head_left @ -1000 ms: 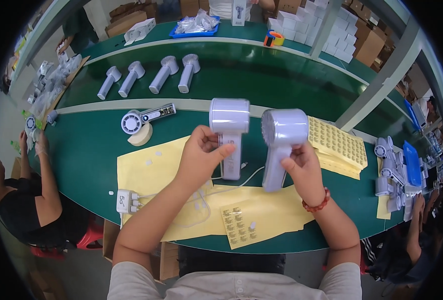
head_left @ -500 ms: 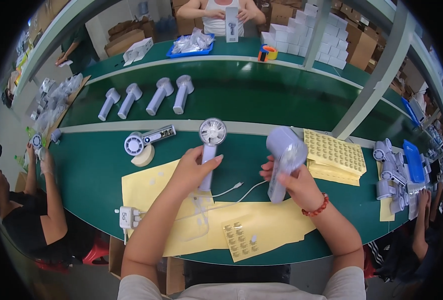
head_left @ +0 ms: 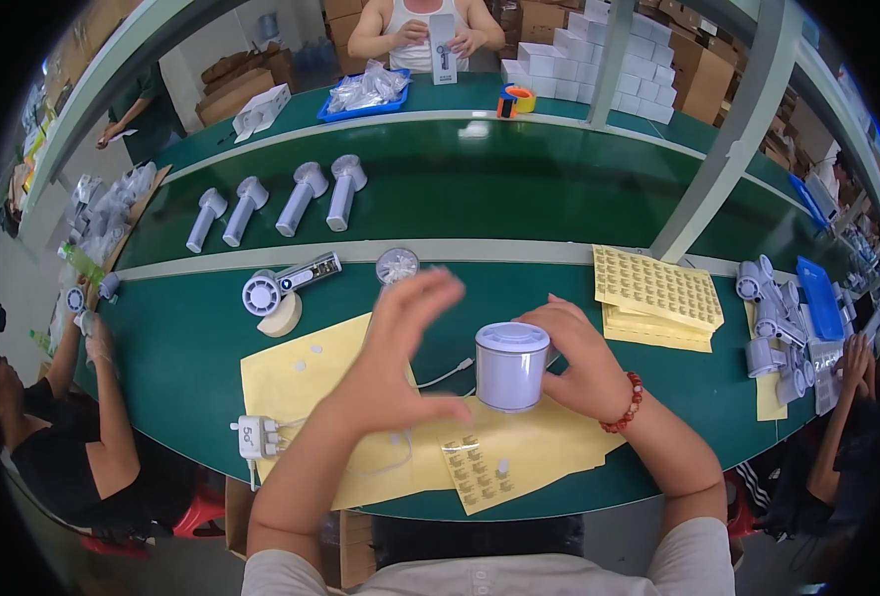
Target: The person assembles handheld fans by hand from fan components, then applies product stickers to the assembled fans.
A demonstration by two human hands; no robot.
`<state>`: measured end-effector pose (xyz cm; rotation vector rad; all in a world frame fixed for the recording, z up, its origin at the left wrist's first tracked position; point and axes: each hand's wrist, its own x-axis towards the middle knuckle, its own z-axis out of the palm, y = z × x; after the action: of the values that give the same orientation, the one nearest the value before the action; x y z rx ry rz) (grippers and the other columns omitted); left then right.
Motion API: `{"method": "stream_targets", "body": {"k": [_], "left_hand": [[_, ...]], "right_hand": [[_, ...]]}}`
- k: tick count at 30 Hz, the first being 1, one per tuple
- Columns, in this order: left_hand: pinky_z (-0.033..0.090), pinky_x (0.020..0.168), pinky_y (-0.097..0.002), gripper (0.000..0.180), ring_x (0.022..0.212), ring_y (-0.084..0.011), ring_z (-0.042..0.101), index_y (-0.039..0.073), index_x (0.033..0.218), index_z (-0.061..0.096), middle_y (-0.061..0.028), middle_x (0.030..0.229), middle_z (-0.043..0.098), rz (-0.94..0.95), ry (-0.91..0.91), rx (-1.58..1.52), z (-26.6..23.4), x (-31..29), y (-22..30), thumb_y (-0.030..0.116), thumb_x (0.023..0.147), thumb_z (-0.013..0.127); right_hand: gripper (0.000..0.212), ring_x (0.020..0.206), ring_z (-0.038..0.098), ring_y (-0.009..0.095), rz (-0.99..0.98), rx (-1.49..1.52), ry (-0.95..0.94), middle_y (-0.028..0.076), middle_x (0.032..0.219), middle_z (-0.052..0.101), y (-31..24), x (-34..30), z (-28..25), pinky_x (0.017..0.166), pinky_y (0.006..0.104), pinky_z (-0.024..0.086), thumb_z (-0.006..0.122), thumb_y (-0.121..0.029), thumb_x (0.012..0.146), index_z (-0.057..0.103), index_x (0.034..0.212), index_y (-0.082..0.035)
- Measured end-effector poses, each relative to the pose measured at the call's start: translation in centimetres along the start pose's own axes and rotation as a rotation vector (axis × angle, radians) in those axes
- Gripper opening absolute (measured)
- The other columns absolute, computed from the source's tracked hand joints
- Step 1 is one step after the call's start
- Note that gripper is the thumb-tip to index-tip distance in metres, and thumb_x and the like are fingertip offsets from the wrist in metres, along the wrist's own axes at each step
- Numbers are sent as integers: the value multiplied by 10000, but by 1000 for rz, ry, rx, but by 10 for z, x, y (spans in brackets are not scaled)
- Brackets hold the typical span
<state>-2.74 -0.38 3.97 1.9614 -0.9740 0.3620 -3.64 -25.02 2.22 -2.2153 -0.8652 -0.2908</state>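
My right hand (head_left: pixel 581 360) grips a pale lavender handheld fan (head_left: pixel 511 370), its round head turned toward me above the yellow paper (head_left: pixel 559 437). Its handle is mostly hidden. To the left of that fan, my left hand (head_left: pixel 395 353) hovers with its fingers spread and nothing in them. Just beyond its fingertips shows the clear-fronted head of a second fan (head_left: pixel 397 266), its handle hidden behind the hand. A white cable (head_left: pixel 445 375) runs between the hands, and a white charger plug (head_left: pixel 253 437) lies beside my left forearm. A small label sheet (head_left: pixel 475 475) is near me.
A fan with its handle opened (head_left: pixel 291 283) rests by a cream-coloured roll (head_left: pixel 281 316). Label sheets (head_left: pixel 658 298) are stacked at the right. Several fans (head_left: pixel 301 199) lie across the green belt (head_left: pixel 480 189). A metal post (head_left: pixel 733 149) rises at the right. Co-workers sit on both sides and opposite.
My left hand has let go of the second fan and moved nearer, fingers spread. My right hand has turned its fan so the head faces me and brought it left and nearer.
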Motion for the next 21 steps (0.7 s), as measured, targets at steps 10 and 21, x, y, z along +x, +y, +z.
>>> {"method": "stream_targets", "body": {"k": [10, 21], "left_hand": [[454, 833, -344, 692, 993, -274, 500, 69, 1195, 494, -112, 1097, 479, -119, -96, -18, 21, -13, 18, 195, 598, 820], [485, 667, -304, 565, 798, -205, 592, 40, 984, 614, -50, 867, 572, 209, -17, 51, 35, -15, 21, 239, 510, 847]], "right_hand": [[642, 1037, 503, 313, -17, -80, -129, 168, 1139, 482, -36, 2, -15, 1011, 470, 336, 755, -121, 616, 447, 1170, -21], [500, 751, 523, 230, -263, -423, -308, 75, 840, 492, -60, 3, -36, 653, 331, 431, 716, -252, 539, 533, 944, -23]]}}
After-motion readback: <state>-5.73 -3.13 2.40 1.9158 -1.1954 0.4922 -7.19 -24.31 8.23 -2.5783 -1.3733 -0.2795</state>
